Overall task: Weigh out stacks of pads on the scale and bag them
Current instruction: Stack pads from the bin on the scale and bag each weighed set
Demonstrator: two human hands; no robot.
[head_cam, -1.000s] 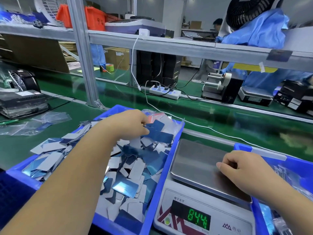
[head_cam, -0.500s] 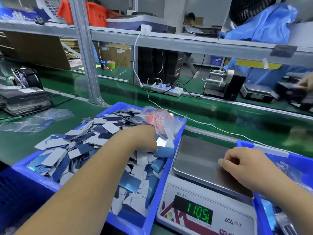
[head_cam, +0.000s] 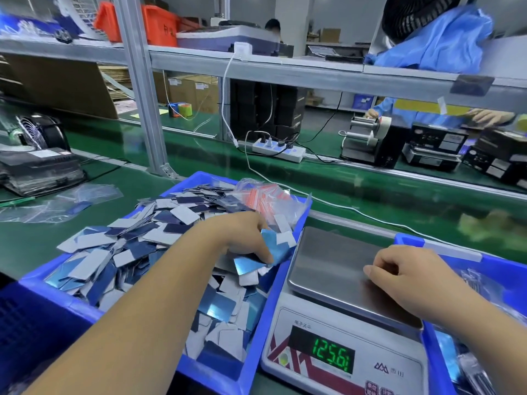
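Note:
A heap of blue and white pads (head_cam: 159,238) fills the blue bin (head_cam: 258,337) on the left. My left hand (head_cam: 242,238) reaches into the heap near the bin's right wall and grips a small bunch of pads (head_cam: 271,249). To the right stands the scale (head_cam: 328,263), with no pads on its steel plate. My right hand (head_cam: 407,272) rests on the right part of that plate with loosely curled fingers and nothing visible in it. The green display (head_cam: 332,356) reads about 125.6. Small zip bags with red strips (head_cam: 265,198) lie at the bin's far end.
A second blue bin (head_cam: 499,269) holding bagged items stands right of the scale. Loose clear bags (head_cam: 71,201) lie on the green belt at left. An aluminium post (head_cam: 142,95) rises behind the pad bin. A power strip (head_cam: 279,149) and its white cable lie beyond.
My left hand has dropped from above the heap into the pads by the bin's right wall and closed on a bunch. The scale reading climbed from about 84 to 125.

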